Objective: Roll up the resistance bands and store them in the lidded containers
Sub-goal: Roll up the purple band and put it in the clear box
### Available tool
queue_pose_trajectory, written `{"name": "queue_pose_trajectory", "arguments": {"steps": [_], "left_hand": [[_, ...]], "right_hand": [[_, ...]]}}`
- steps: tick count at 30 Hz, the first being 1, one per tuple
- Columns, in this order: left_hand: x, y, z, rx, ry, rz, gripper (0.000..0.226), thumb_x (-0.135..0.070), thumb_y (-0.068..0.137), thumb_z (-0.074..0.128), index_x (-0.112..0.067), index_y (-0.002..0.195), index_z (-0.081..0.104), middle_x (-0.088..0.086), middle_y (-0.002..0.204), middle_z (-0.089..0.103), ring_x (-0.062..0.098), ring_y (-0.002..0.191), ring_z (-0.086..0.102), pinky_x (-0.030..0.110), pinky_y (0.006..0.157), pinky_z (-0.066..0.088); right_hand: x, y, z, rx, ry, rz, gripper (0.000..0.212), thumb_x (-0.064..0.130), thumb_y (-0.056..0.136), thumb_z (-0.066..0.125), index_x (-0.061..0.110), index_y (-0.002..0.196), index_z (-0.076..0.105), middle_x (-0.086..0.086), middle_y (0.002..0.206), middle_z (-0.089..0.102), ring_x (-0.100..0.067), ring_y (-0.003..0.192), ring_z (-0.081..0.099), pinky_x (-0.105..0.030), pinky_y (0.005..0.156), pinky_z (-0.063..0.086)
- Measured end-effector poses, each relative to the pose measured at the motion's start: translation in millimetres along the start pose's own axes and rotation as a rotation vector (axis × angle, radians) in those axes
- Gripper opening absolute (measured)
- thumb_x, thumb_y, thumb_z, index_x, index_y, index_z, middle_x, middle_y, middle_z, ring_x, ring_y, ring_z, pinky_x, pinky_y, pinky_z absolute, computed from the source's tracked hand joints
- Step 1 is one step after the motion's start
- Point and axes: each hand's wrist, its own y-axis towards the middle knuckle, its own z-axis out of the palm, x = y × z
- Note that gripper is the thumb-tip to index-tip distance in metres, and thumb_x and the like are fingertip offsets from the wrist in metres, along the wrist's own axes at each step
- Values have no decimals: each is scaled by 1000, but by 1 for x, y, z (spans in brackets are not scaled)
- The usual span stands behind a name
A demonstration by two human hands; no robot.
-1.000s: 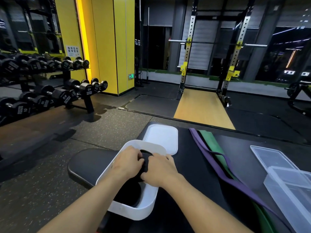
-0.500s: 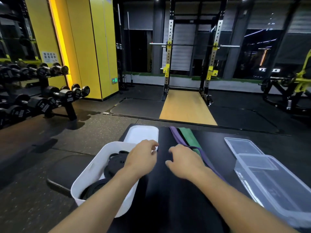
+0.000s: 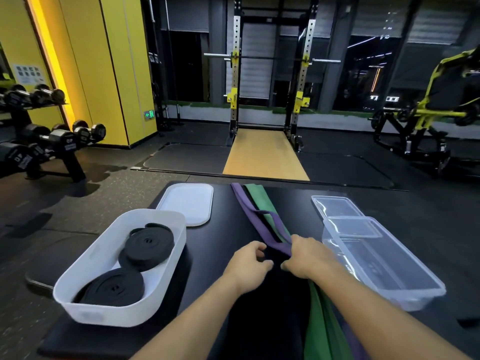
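Bare mat (image 3: 228,229) between tub (image 3: 109,315) and clear box (image 3: 415,300); right hand (image 3: 309,258) pinches flat purple band (image 3: 249,211); left hand (image 3: 246,268) curled, grip unclear.

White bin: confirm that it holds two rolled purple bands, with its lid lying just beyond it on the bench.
Wrong in one respect. The two rolled bands in the white bin, the far roll and the near roll, are black, not purple, as the head view shows. Its lid does lie just beyond it on the bench.
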Motion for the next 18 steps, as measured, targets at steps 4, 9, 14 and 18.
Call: {"name": "queue_pose_trajectory", "arguments": {"steps": [4,9,14,18], "left_hand": [[-2,5,23,3,-385,-114,28,-29,99,67,-16,123,61,-3,106,68,15,92,68,37,96,60],[-18,2,30,39,-622,-161,17,-28,107,55,-20,105,70,1,109,72,18,94,71,32,92,59],[-25,7,38,27,-717,-191,23,-32,106,55,-17,117,68,3,119,76,20,109,74,31,92,59],[-31,12,35,4,-895,-188,25,-30,107,55,-14,123,66,3,120,76,18,106,76,34,97,59]], "right_hand": [[-8,1,1,-56,16,-11,27,30,90,62,17,113,59,-6,118,60,-30,112,60,-33,75,44],[-8,3,4,19,147,8,28,38,92,59,19,108,47,-7,116,54,-32,107,59,-36,79,46],[-11,-5,0,-102,136,-31,21,29,91,59,21,102,43,-4,109,54,-29,105,57,-34,75,43],[-8,-5,-12,-189,186,-109,18,21,89,61,22,107,56,-2,111,51,-28,105,57,-36,82,49]]}}
